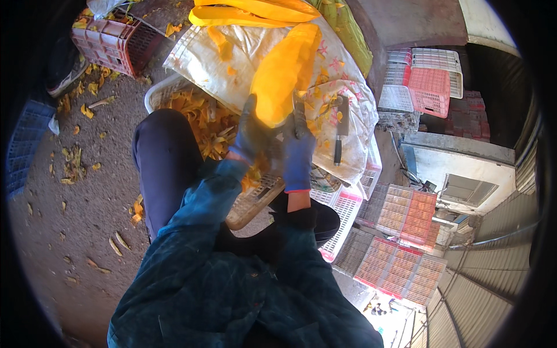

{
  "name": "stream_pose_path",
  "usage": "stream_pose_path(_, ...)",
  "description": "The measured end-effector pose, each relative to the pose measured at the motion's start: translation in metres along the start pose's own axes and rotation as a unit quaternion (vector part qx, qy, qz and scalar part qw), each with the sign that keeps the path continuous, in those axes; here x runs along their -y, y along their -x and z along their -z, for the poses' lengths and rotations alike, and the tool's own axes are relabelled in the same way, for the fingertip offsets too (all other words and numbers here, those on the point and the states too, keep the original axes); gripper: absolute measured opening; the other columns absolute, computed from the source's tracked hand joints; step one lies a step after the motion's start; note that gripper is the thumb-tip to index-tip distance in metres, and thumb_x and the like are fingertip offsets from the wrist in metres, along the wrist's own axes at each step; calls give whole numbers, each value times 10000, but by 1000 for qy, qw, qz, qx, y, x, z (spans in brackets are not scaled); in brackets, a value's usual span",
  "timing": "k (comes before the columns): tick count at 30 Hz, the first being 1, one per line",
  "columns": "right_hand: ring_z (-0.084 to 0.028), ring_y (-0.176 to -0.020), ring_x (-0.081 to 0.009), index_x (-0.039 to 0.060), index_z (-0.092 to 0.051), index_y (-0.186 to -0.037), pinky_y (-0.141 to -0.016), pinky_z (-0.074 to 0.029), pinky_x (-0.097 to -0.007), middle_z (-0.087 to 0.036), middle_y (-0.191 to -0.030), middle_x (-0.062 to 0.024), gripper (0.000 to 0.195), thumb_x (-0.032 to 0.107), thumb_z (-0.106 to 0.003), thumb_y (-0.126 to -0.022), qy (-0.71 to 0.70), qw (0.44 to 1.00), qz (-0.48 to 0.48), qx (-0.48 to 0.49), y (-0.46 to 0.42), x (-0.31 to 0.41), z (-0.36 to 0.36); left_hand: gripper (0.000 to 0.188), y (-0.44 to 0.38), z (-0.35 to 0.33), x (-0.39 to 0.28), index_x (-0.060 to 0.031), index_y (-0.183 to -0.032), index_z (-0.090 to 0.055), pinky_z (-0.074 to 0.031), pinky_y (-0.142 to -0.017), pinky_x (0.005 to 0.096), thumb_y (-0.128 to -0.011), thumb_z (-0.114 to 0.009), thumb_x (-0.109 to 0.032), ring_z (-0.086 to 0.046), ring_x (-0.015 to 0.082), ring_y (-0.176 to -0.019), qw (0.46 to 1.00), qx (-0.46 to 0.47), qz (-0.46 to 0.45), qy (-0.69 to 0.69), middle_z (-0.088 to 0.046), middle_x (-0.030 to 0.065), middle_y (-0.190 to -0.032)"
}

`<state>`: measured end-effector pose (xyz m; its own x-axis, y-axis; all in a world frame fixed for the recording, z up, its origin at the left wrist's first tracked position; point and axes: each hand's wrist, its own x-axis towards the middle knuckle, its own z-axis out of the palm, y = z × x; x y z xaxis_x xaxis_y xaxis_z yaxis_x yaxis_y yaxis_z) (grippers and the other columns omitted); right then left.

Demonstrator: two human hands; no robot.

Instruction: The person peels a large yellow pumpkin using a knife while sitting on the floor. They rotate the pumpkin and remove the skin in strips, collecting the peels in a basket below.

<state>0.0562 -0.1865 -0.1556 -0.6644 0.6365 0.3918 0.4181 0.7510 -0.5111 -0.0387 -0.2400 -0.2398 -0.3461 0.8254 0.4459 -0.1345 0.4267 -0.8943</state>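
Observation:
A long peeled orange squash (pixel 278 71) lies before me on a white woven plastic sack (pixel 204 50) bearing red writing. My left hand (pixel 251 132), in a dark-palmed blue work glove, grips its near end from the left. Against its right side is my right hand (pixel 299 139), gloved alike, with the fingers closed around a small tool (pixel 298 99). That tool looks like a peeler, but it is mostly hidden. To the right, a broad-bladed kitchen knife (pixel 343 119) with a black handle rests on the sack. Below my hands, a plastic crate (pixel 159 89) holds orange peelings (pixel 209 122).
More peeled squash (pixel 256 15) lies at the sack's far end. A red crate (pixel 106 41) and a blue crate (pixel 28 143) stand on the left, near someone's shoe (pixel 67 80). Peel scraps (pixel 74 167) litter the ground. Stacked crates (pixel 400 265) line the right side.

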Motion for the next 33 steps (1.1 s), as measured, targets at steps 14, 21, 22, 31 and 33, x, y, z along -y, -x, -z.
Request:
stream_pose_path(14,-704,-820,-190,16,-662,-1315,-718,-567,-338,-744,-1069,-170,291,87,-628,-1034,83,995,-55,28,117,24,18,677,-8,-10,13,-62,-1536,-406,-412,-1166,432,-1059,-490,-536,-482,277,-1384,994,39,62,76,-482,122,-1526)
stream_pose_path(21,-578,-826,-58,39,-521,-1513,-674,-497,-239,-638,-995,2,467,73,-578,-1051,-132,978,-157,34,-28,-5,20,637,-19,-2,-13,-95,-1553,-386,-420,-1164,478,-1069,-492,-496,-438,288,-1427,999,-15,12,32,-458,121,-1548)
stream_pose_path(22,-579,-835,-59,41,-517,-1517,-676,-495,-244,-637,-1003,3,473,72,-579,-1048,-198,956,-214,33,-30,-4,12,640,-15,-4,-13,-103,-1553,-389,-421,-1163,480,-1066,-495,-504,-440,289,-1424,999,-13,28,29,-459,120,-1548)
stream_pose_path(31,-677,-868,-236,1,-584,-1419,-767,-530,-358,-720,-1059,-136,406,99,-592,-1026,56,987,-131,79,19,-5,0,753,-19,0,-16,-104,-1579,-356,-416,-1164,474,-1032,-517,-596,-445,306,-1414,991,-93,-45,84,-443,103,-1565)
stream_pose_path(33,-692,-936,-310,-2,-616,-1358,-818,-542,-374,-705,-1118,-191,361,106,-601,-1014,237,965,-36,104,62,-21,16,780,-17,19,-16,-97,-1579,-356,-409,-1168,473,-1021,-523,-616,-448,306,-1413,948,-100,-23,300,-448,103,-1561)
